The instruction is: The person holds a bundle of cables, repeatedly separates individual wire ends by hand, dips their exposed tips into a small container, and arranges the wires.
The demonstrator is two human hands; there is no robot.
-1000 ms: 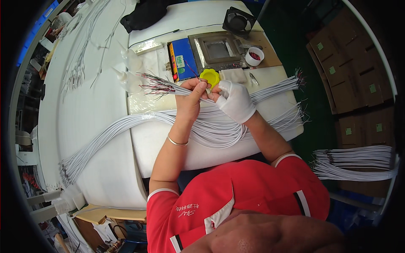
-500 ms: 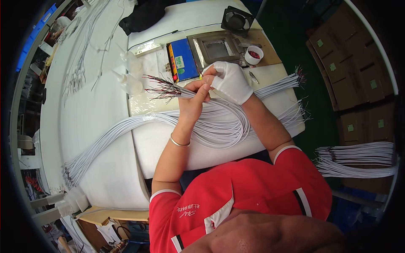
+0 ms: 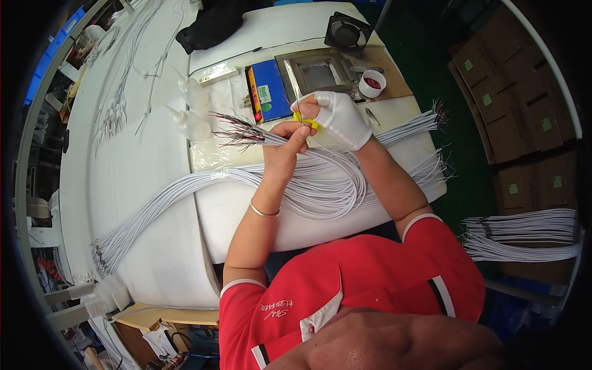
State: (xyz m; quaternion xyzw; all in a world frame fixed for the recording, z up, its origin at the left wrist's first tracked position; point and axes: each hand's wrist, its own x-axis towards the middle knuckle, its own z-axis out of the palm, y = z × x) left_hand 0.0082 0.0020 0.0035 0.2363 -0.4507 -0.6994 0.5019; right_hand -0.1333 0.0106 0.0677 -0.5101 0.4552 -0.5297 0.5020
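The left grip (image 3: 283,148) is closed round a bundle of white cables (image 3: 263,136), near its stripped end; the dark and red wire ends (image 3: 237,129) fan out on its left, clear of the fingers. The right grip (image 3: 344,122), in a white glove with bare fingertips, sits just right of the left one, its fingers drawn narrow and curled beside a slim pale strip (image 3: 292,79) that rises between the hands – whether they pinch it I cannot tell. Behind the fingertips shows a yellow piece (image 3: 314,124), partly covered, so its shape is hard to make out

The bundle's middle is hidden by the hands and glove, and I cannot trace which cables join the looped cables (image 3: 324,194) on the bench (image 3: 237,237) below. The strip is thin and blurred – cable or tool, I can't say – and its lower end is lost among the fingers
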